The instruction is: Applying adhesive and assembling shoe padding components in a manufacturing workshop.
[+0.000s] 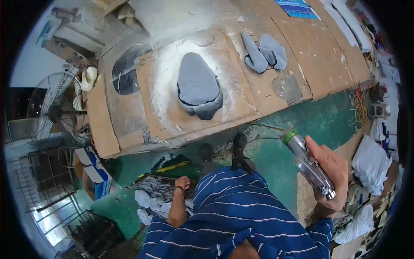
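The right hand (pixel 330 172) is wrapped tight round a spray gun (pixel 307 163), a shiny metal barrel with a green cap, held raised at the right over the green floor (pixel 302 125). The left hand (pixel 183 182) hangs low, fingers curled on white pieces in a wire basket (pixel 152 194). Farther off, a grey moulded piece (pixel 197 84) lies on the dusty cardboard table (pixel 241 56).

Workshop: dusty cardboard-covered workbench (pixel 129 129), grey cut pieces (pixel 197 84), fan (pixel 54 108).
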`<move>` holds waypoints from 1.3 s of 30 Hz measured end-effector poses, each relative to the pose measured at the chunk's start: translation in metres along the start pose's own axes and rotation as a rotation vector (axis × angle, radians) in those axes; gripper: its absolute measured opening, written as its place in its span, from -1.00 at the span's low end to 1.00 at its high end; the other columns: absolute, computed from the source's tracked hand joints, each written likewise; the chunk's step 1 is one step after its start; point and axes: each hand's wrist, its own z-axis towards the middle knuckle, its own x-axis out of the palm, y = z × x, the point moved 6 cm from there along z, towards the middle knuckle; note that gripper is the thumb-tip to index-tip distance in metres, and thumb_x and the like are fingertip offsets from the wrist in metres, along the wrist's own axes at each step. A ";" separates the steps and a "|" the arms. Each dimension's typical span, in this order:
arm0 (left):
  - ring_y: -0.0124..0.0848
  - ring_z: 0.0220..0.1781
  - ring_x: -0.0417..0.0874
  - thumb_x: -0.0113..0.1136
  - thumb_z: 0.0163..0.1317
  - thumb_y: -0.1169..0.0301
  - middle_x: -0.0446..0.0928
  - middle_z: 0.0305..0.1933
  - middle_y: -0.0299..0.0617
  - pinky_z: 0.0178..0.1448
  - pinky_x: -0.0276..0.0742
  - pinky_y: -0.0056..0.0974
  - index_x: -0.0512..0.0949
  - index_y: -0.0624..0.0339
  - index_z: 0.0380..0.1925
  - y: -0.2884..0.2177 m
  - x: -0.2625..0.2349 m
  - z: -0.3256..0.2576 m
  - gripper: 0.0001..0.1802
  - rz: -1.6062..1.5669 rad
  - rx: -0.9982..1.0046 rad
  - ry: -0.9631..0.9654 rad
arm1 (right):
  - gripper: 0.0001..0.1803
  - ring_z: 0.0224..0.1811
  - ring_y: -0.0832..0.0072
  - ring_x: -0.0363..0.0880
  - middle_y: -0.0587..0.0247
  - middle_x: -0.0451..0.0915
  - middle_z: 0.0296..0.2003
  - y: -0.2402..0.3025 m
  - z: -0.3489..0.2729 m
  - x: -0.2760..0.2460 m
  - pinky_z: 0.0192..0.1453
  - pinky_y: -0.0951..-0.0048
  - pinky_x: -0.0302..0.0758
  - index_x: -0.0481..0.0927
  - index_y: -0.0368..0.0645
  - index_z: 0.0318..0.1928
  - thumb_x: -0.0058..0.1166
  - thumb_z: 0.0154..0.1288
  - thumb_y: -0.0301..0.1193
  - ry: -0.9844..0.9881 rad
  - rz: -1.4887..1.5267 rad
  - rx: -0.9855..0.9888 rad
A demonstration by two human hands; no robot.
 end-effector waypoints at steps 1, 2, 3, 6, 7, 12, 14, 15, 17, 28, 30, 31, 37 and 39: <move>-0.43 -0.30 0.75 0.03 0.46 0.36 0.71 -0.28 -0.32 -0.36 0.68 -0.23 0.71 -0.01 -0.17 -0.001 0.002 0.003 -0.77 -0.039 0.043 0.005 | -0.29 -0.44 0.26 0.57 0.04 0.58 -0.42 0.011 0.003 0.007 -0.31 0.39 0.39 0.58 -0.44 0.25 0.21 0.06 -0.33 0.021 -0.052 0.006; -0.44 -0.29 0.75 0.08 0.45 0.34 0.73 -0.25 -0.31 -0.35 0.68 -0.22 0.72 -0.01 -0.14 -0.001 0.003 0.009 -0.79 -0.075 0.015 0.035 | -0.28 -0.42 0.26 0.59 0.03 0.61 -0.39 0.024 0.008 0.015 -0.30 0.38 0.41 0.57 -0.43 0.26 0.23 0.04 -0.36 0.032 -0.054 -0.047; -0.44 -0.29 0.75 0.08 0.45 0.34 0.73 -0.25 -0.31 -0.35 0.68 -0.22 0.72 -0.01 -0.14 -0.003 0.007 0.013 -0.79 -0.121 0.063 0.117 | -0.28 -0.42 0.26 0.59 0.03 0.61 -0.39 0.037 0.010 0.023 -0.30 0.38 0.41 0.57 -0.43 0.26 0.23 0.04 -0.36 0.036 -0.054 -0.071; -0.44 -0.25 0.76 0.15 0.41 0.39 0.74 -0.24 -0.31 -0.30 0.68 -0.24 0.72 -0.02 -0.09 -0.011 -0.003 0.032 -0.81 -0.075 0.085 0.084 | -0.31 -0.39 0.25 0.61 0.00 0.64 -0.34 0.078 0.014 0.047 -0.26 0.36 0.47 0.56 -0.43 0.26 0.24 0.07 -0.40 0.115 -0.080 -0.071; -0.44 -0.25 0.76 0.15 0.41 0.39 0.74 -0.24 -0.31 -0.30 0.68 -0.24 0.72 -0.02 -0.09 -0.016 -0.006 0.037 -0.81 -0.104 0.116 0.112 | -0.31 -0.39 0.25 0.61 0.00 0.64 -0.34 0.092 0.014 0.056 -0.26 0.36 0.47 0.56 -0.43 0.26 0.24 0.07 -0.40 0.118 -0.103 -0.089; -0.44 -0.40 0.68 0.11 0.49 0.41 0.72 -0.22 -0.19 -0.51 0.56 -0.30 0.68 0.14 0.05 -0.023 -0.029 0.050 -0.75 -0.169 0.162 0.114 | -0.29 -0.35 0.06 0.65 -0.09 0.64 -0.31 0.163 0.007 0.098 -0.24 0.30 0.53 0.53 -0.39 0.30 0.25 0.04 -0.53 0.164 -0.244 -0.136; -0.44 -0.37 0.70 0.11 0.48 0.41 0.73 -0.21 -0.19 -0.48 0.63 -0.29 0.68 0.14 0.05 -0.021 -0.042 0.055 -0.75 -0.113 0.162 0.091 | -0.30 -0.34 0.02 0.66 -0.10 0.64 -0.30 0.188 -0.001 0.116 -0.23 0.25 0.56 0.54 -0.36 0.30 0.29 0.06 -0.51 0.217 -0.290 -0.126; -0.44 -0.36 0.72 0.12 0.47 0.42 0.73 -0.21 -0.19 -0.46 0.66 -0.28 0.69 0.14 0.04 -0.019 -0.049 0.058 -0.75 -0.123 0.152 0.095 | -0.30 -0.34 0.02 0.66 -0.10 0.64 -0.30 0.199 -0.005 0.122 -0.23 0.25 0.56 0.54 -0.36 0.30 0.29 0.06 -0.51 0.213 -0.300 -0.122; -0.43 -0.35 0.74 0.12 0.46 0.43 0.74 -0.22 -0.19 -0.43 0.70 -0.26 0.69 0.14 0.03 -0.014 -0.059 0.066 -0.75 -0.134 0.141 0.112 | -0.31 -0.35 0.03 0.67 -0.09 0.65 -0.30 0.218 -0.014 0.135 -0.25 0.21 0.56 0.54 -0.33 0.30 0.30 0.07 -0.50 0.212 -0.350 -0.141; -0.41 -0.39 0.72 0.13 0.36 0.52 0.71 -0.27 -0.21 -0.46 0.69 -0.22 0.70 0.11 -0.13 0.024 -0.070 0.081 -0.80 -0.175 0.072 0.164 | -0.20 -0.41 0.19 0.66 0.03 0.65 -0.35 0.250 -0.073 0.163 -0.40 0.21 0.56 0.50 -0.34 0.34 0.42 0.01 -0.41 0.297 -0.420 -0.190; -0.39 -0.40 0.72 0.14 0.34 0.51 0.70 -0.29 -0.22 -0.42 0.69 -0.17 0.70 0.11 -0.21 0.028 -0.071 0.079 -0.84 -0.173 0.071 0.100 | -0.20 -0.43 0.21 0.66 0.06 0.64 -0.37 0.245 -0.083 0.158 -0.42 0.23 0.55 0.51 -0.34 0.33 0.43 0.01 -0.41 0.322 -0.435 -0.178; -0.39 -0.40 0.72 0.14 0.34 0.51 0.70 -0.29 -0.22 -0.42 0.69 -0.17 0.70 0.11 -0.21 0.028 -0.070 0.078 -0.84 -0.181 0.090 0.101 | -0.21 -0.44 0.22 0.65 0.09 0.63 -0.39 0.241 -0.089 0.155 -0.43 0.25 0.53 0.52 -0.34 0.32 0.43 0.00 -0.40 0.347 -0.456 -0.169; -0.38 -0.49 0.65 0.11 0.37 0.43 0.67 -0.36 -0.24 -0.43 0.61 -0.19 0.70 0.10 -0.30 0.023 -0.061 0.102 -0.84 -0.166 0.109 0.044 | -0.27 -0.44 0.22 0.64 0.10 0.63 -0.43 0.187 -0.114 0.118 -0.41 0.28 0.50 0.61 -0.24 0.27 0.42 -0.03 -0.42 0.145 -0.407 -0.026; -0.23 -0.30 0.75 0.21 0.41 0.23 0.73 -0.35 -0.27 -0.23 0.68 -0.13 0.72 0.06 -0.15 -0.016 -0.049 0.099 -0.79 0.258 0.356 0.155 | -0.27 -0.44 0.20 0.65 0.08 0.64 -0.42 0.160 -0.118 0.098 -0.39 0.29 0.50 0.62 -0.23 0.26 0.41 -0.03 -0.44 0.149 -0.347 -0.012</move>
